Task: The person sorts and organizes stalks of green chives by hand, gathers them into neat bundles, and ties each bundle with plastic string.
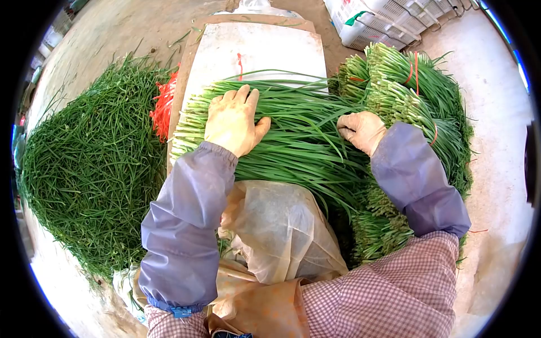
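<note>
A layer of garlic chives point(298, 138) lies across a white board point(259, 48), pale stem ends to the left and green leaves to the right. My left hand point(234, 121) rests flat on the stems near their cut ends, fingers stretched out and thumb apart. At the leafy end, my right hand point(362, 130) has its fingers pinched together on some leaves; the fingertips are partly hidden. Just beyond it, several tied chive bundles point(394, 101) are stacked with red bands around them.
To the left stands a large heap of loose green leaves point(96, 163). Red ties point(164, 107) hang at the board's left edge. White plastic crates point(389, 22) stand at the back right. Translucent plastic sheeting point(282, 225) covers my lap.
</note>
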Tool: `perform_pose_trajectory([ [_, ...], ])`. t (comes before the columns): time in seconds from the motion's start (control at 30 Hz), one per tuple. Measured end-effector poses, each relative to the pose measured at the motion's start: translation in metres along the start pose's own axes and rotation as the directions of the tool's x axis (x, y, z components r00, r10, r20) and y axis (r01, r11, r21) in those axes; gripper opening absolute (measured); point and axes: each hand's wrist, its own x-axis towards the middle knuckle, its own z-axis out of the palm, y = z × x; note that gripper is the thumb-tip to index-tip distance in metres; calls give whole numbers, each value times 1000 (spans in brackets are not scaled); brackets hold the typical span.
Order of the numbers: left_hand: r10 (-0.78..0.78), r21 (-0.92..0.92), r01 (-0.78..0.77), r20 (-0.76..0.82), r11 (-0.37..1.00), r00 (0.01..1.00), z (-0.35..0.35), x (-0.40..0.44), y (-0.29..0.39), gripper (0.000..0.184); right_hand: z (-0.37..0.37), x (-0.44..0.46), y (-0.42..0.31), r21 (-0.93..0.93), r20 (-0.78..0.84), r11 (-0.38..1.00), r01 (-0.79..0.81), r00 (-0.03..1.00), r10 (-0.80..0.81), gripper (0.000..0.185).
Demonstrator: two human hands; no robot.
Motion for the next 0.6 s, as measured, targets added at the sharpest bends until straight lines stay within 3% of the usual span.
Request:
perform_pose_trajectory([
  [0.1, -3, 5, 3, 15, 1000, 1000, -1, 0, 1, 56, -8, -4, -2, 43, -8, 997, -70, 998, 70, 13],
  [0.2, -8, 22, 7, 27, 1000, 1000, 0, 0, 1, 56, -16, -12, -19, 404, -113, 899, -171, 966, 235, 10],
  [0.27, -7, 28, 6, 29, 1000, 1000, 0, -1, 1, 56, -23, -9, -16, 777, -162, 615, -133, 902, 400, 7],
  [0.33, -9, 24, 8, 29, 1000, 1000, -3, 0, 2, 56, -47, -4, -16, 887, -184, 450, -103, 815, 549, 7],
  [0.4, -14, -15, 15, 55, 1000, 998, -5, 0, 4, 55, -62, 15, -16, 940, -236, 338, 41, 793, 562, 10],
  [0.43, -9, -30, 11, 55, 1000, 998, -7, 0, 3, 56, -74, 26, -35, 962, -220, 247, 112, 854, 471, 16],
  [0.47, -8, -41, 10, 53, 999, 999, -8, 0, 1, 56, -84, 30, -63, 934, -268, 328, 144, 888, 374, 25],
  [0.5, 6, -70, -4, 29, 998, 1000, -8, -1, -1, 56, -98, 31, -96, 903, -254, 361, 233, 967, 9, 34],
  [0.53, 20, -124, -18, 15, 992, 1000, -10, -2, -3, 59, -104, 30, -136, 888, -315, 243, 390, 901, -298, 49],
  [0.6, 60, -396, -126, -173, 910, 983, -16, -4, -13, 55, -110, 66, -149, 793, -342, 370, 484, 856, -387, 45],
])
